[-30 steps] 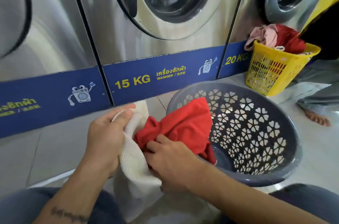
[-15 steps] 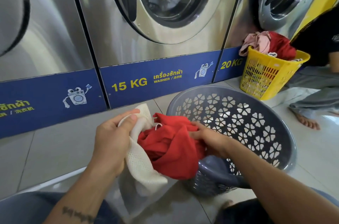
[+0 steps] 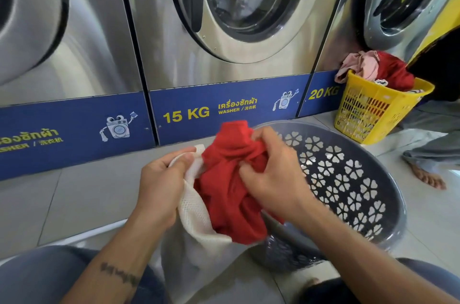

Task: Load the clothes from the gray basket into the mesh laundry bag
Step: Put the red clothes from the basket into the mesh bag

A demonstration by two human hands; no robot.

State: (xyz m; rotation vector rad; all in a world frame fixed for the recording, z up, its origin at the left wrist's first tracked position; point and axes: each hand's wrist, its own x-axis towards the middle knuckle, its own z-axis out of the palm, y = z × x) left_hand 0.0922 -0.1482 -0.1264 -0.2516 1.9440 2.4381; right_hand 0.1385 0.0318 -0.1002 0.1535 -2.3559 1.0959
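Note:
My left hand (image 3: 161, 186) grips the rim of the white mesh laundry bag (image 3: 196, 221) and holds its mouth apart. A red garment (image 3: 229, 179) bulges out of that mouth, partly inside the bag. My right hand (image 3: 271, 174) is closed on the red cloth from the right and above. The gray basket (image 3: 361, 179) with heart-shaped cut-outs lies tipped toward me just right of the bag; the part of its inside that shows holds no clothes.
Steel front-loading washers (image 3: 236, 17) with a blue base strip line the back. A yellow basket (image 3: 373, 109) full of red and pink clothes stands at the right, beside another person's bare foot (image 3: 425, 174). Tiled floor (image 3: 82, 199) lies to the left.
My right hand left the basket side, rose and took a fresh grip on the top of the red garment, bunching it over the bag mouth. The left hand kept its hold on the rim.

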